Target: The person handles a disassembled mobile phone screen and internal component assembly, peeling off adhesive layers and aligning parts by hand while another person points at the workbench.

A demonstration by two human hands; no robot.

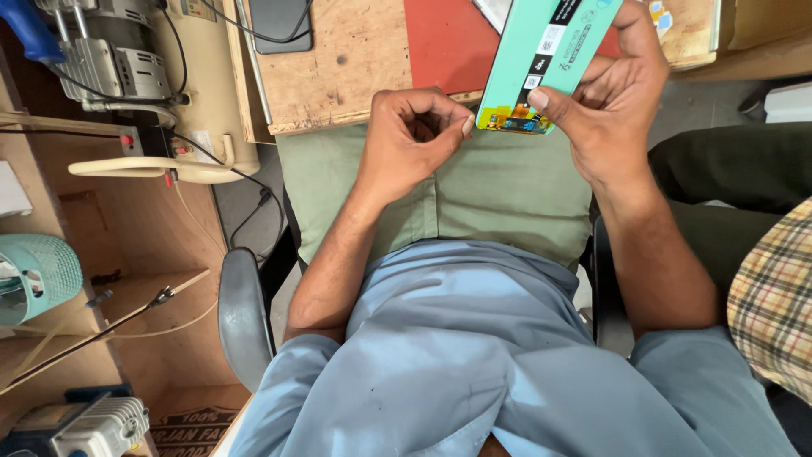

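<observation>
My right hand [613, 101] holds a long teal phone screen panel [545, 51], back side up, over my lap. Its lower end carries a small yellow-and-blue flex connector [512, 121]. My right thumb presses the panel's lower edge. My left hand [414, 135] is curled, with thumb and fingertips pinched together right beside the connector end. Whether the left fingers touch the flex I cannot tell. Both hands hover above my green trousers [499, 190].
A wooden bench [338, 59] with a red mat [444, 42] and a dark phone [279, 21] lies ahead. A cream machine with cables [161, 93] stands at left. A teal basket [42, 275] sits low left. Another person's checked sleeve [774, 296] is at right.
</observation>
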